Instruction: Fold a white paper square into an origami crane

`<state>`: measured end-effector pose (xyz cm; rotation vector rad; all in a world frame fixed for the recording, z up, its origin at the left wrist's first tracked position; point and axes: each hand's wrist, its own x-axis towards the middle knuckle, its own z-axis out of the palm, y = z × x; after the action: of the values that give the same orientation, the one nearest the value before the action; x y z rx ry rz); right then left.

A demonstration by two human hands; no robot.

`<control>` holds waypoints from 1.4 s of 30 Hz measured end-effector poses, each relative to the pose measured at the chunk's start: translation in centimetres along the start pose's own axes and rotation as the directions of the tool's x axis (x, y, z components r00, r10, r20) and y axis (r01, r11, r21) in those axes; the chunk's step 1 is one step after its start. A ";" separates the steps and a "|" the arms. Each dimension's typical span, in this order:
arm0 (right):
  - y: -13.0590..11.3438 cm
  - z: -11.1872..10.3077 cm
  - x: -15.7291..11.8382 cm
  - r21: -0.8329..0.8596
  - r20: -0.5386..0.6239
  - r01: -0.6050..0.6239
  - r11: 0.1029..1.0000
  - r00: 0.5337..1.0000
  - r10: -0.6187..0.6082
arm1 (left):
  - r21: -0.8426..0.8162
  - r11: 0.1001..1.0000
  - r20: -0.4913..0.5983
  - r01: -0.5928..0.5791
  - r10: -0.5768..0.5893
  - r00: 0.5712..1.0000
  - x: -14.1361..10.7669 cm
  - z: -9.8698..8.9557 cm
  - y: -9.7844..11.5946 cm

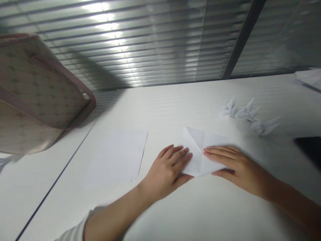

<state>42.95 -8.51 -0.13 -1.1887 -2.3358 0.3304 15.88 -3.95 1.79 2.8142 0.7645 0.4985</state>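
We rest both hands on a folded white paper (197, 164), which lies flat on the white table (173, 221) in front of us. Our left hand (167, 171) is spread palm down over the paper's left part, its fingers straight and only slightly parted, its thumb along the near edge. Our right hand (237, 164) lies on the right part, fingers stretched out and close together, the tips near the paper's middle and the thumb set apart below them. Neither hand is closed into a grip. Between them we see a crease running from far edge to near edge, and a slanting fold reaching down from the far left corner to the centre.

To the left of our left hand, a plain white sheet (116, 155) lies flat and well apart from the folded paper. A pale cuff (77, 231) shows on our left arm. Beyond our right hand, three small folded paper cranes (262, 127) stand in a loose group. Farther right, a dark flat object (309, 150) enters the view, too blurred for us to name. On the far left, a patterned bag (47, 90) with pink trim stands on the table, and slatted blinds (160, 43) rise behind everything.
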 end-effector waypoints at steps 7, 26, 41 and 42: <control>-0.8 -0.4 0.0 -0.113 -0.136 0.127 0.985 0.980 -0.142 | -0.048 0.996 -0.215 -0.078 0.066 0.974 -0.7 0.5 -0.1; -2.9 -1.5 0.5 -0.251 -0.104 0.164 0.954 0.975 -0.195 | -0.111 0.959 -0.255 -0.262 0.227 0.940 -0.6 -1.0 0.8; -3.7 -2.6 -0.8 -0.454 -0.200 0.192 0.870 0.929 -0.310 | -0.370 0.927 -0.419 -0.052 -0.116 0.901 0.0 -1.5 4.1; -3.9 -2.6 -0.8 -0.446 -0.210 0.200 0.872 0.924 -0.319 | -0.373 0.928 -0.418 -0.024 -0.144 0.897 -0.1 -1.5 4.4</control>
<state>42.11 -11.49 3.48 -0.9944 -2.3337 -0.4325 17.27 -7.57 4.30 2.3390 0.7351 1.1623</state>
